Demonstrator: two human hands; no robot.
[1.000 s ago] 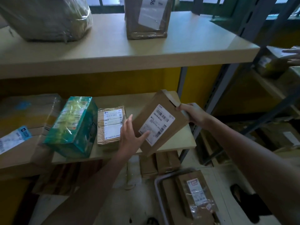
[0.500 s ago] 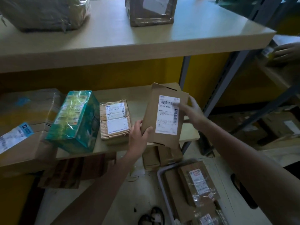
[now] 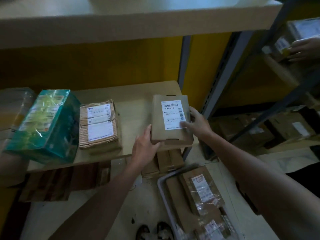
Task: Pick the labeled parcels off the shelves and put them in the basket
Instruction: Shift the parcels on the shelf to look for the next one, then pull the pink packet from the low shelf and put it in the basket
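I hold the brown parcel (image 3: 170, 135) between both hands, its white label (image 3: 173, 115) facing up, at the right end of the shelf (image 3: 135, 104); whether it rests on the board I cannot tell. My left hand (image 3: 144, 148) clasps its near left corner, thumb curled along the near edge. My right hand (image 3: 197, 122) pinches the right edge, thumb laid across the label. Left of my left hand lie a corrugated parcel (image 3: 99, 125) and, beyond it, a teal box (image 3: 46, 125). Below my right hand stands the basket (image 3: 161, 187), with labelled packets (image 3: 202, 193) inside.

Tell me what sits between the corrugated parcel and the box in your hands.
Head view: only bare shelf board lies between corrugated parcel and box.
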